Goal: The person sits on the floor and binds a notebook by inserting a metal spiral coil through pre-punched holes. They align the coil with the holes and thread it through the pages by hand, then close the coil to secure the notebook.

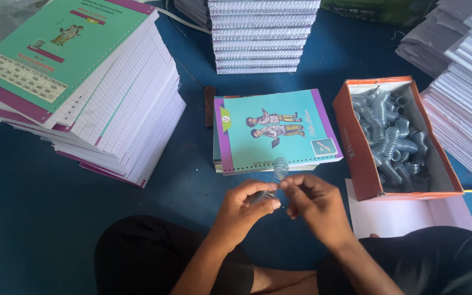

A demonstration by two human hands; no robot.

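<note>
My left hand [245, 207] and my right hand [312, 201] meet in front of me, both pinching a clear plastic spiral coil [279, 168] that sticks up between the fingertips. Just beyond the hands lies a small stack of notebooks [274, 131] with a light blue cover showing two drawn children and a purple strip along its left side. The coil's top end is close to the punched near edge of that cover. An orange cardboard box [356, 142] to the right holds several more clear coils [391, 136].
A tall slanted pile of unbound ruled notebooks [110, 93] with a green cover stands at the left. A stack of bound notebooks [258, 38] is at the back, white paper stacks [465, 93] at the right, a ruled sheet [405, 216] beside my knee. All rest on a blue floor covering [39, 207].
</note>
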